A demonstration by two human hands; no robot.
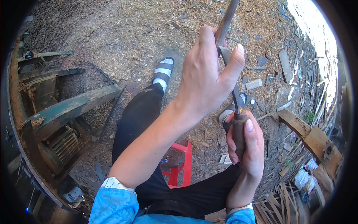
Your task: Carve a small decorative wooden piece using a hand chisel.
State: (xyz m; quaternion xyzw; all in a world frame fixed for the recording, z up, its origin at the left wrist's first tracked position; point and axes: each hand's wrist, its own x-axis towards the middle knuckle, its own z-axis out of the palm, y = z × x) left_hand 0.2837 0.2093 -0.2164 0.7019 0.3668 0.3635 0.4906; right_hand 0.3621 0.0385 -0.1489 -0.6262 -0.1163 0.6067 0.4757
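Note:
My left hand [209, 72] is closed round a long, narrow brown strip of wood [228, 20], which slants up past the top edge of the view. The fingers on its far side are hidden, and the thumb sticks out beside the blade. In my right hand [253, 145] is a knife [240, 136], gripped by its dark, rounded handle with the thumb laid along it. Its dark metal blade [235, 95] points upward, and the tip end meets the lower end of the strip by my left thumb.
A red plastic stool [187, 166] shows between my legs. On the left stands a machine frame with a green beam [78, 102] and a ribbed motor [61, 147]. Wood shavings and scraps [285, 65] cover the ground. At right are a curved rusty bar [305, 130] and thin wooden strips [279, 205].

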